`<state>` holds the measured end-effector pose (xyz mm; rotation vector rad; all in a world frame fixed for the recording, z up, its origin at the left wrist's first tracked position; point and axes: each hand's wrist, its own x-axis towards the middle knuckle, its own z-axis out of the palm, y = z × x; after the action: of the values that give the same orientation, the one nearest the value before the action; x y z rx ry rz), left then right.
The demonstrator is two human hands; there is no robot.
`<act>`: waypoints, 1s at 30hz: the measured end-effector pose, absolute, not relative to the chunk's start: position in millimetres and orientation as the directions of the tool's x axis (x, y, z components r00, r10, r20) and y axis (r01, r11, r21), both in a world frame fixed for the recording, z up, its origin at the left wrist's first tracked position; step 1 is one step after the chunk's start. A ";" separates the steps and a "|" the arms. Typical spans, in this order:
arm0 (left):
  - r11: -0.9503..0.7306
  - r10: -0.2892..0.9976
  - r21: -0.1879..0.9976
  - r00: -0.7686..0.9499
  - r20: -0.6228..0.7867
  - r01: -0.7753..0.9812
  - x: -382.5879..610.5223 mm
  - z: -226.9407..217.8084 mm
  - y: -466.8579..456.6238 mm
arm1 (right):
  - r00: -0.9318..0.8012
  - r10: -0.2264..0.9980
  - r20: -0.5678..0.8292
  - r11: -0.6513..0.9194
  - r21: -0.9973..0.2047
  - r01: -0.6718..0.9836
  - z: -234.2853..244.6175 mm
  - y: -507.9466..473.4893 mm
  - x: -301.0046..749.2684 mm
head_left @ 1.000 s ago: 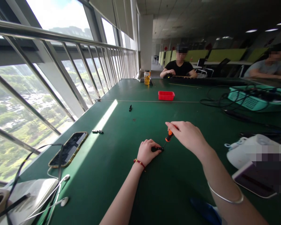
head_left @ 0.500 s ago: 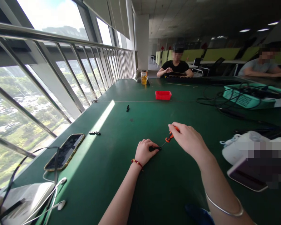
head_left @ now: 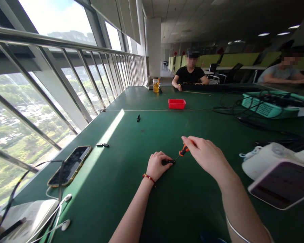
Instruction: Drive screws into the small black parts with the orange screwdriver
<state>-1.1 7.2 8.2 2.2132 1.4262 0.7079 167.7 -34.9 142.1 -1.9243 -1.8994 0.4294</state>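
Observation:
On the green tabletop (head_left: pixel 116 175), my left hand (head_left: pixel 157 165) pinches a small black part (head_left: pixel 170 162) and keeps it down against the surface. My right hand (head_left: pixel 205 152) is closed around the orange and black handle of a screwdriver (head_left: pixel 184 149). The screwdriver slants down to the left, and its thin tip meets or nearly meets the right end of the black part; the exact contact is too small to tell. Two similar black pieces lie apart from my hands: one (head_left: pixel 138 118) farther up the table, another (head_left: pixel 102 145) to the left by the sunlit strip.
A red tray (head_left: pixel 176 104) stands ahead, before a jar (head_left: pixel 155 85). Left are a phone (head_left: pixel 69 166) and earphones (head_left: pixel 66 224). A teal basket (head_left: pixel 263 106) with cables, a white object (head_left: pixel 258 162) and a tablet-like device (head_left: pixel 283 184) lie right. Two people sit beyond.
My right hand and the screwdriver have shifted slightly, the tip staying by the black part. My left hand keeps its grip. The person opposite has lowered a hand to the table.

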 end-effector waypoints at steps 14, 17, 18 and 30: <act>-0.382 0.922 0.596 0.337 0.190 0.707 -0.6 8.9 7.1 | 0.040 0.992 0.117 0.030 -0.536 0.843 135.5 -28.1 171.4; -0.378 0.923 0.598 0.338 0.184 0.707 0.1 11.5 6.5 | 0.065 0.992 0.109 0.006 -0.553 0.833 135.3 -27.0 169.9; -0.376 0.923 0.599 0.339 0.180 0.707 0.3 12.2 6.3 | 0.075 0.988 0.133 0.012 -0.559 0.829 134.9 -26.7 169.6; -0.376 0.924 0.590 0.341 0.175 0.715 0.6 12.5 5.6 | -0.011 0.992 0.124 0.075 -0.522 0.850 138.0 -28.1 168.1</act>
<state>0.6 5.6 12.5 2.1999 1.4387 0.6904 168.1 -28.1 138.0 -1.8196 -1.9063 0.4170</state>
